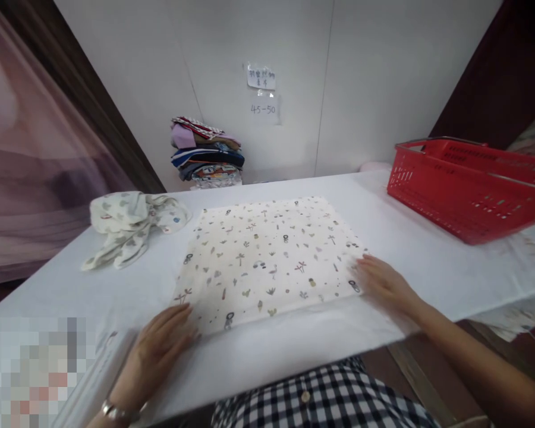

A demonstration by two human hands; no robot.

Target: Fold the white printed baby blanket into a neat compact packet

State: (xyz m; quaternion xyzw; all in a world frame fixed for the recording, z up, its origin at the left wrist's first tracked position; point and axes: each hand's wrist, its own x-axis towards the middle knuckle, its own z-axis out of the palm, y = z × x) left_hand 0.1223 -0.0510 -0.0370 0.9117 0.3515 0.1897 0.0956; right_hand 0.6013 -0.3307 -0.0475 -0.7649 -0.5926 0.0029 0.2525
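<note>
A sheet (264, 110) on the wall (365, 89) reads "45-50"; the note (261, 78) above is blurred.

I see the spread cloth (267, 255) as off-white, scattered with small motifs: rust-red and grey-green palms, yellowish pineapples, dark shapes like glasses. The crumpled cloth (122, 214) reaches my screen as off-white too, with a grey-green print. I read the tabletop (361, 199) as plain white, the basket (463, 193) as red with dark lettering. I make out lilac, navy, bright blue and orange in the folded stack (207, 151), dusky pink in the curtain (40, 178), black-and-white checks on the garment (325, 395).
</note>
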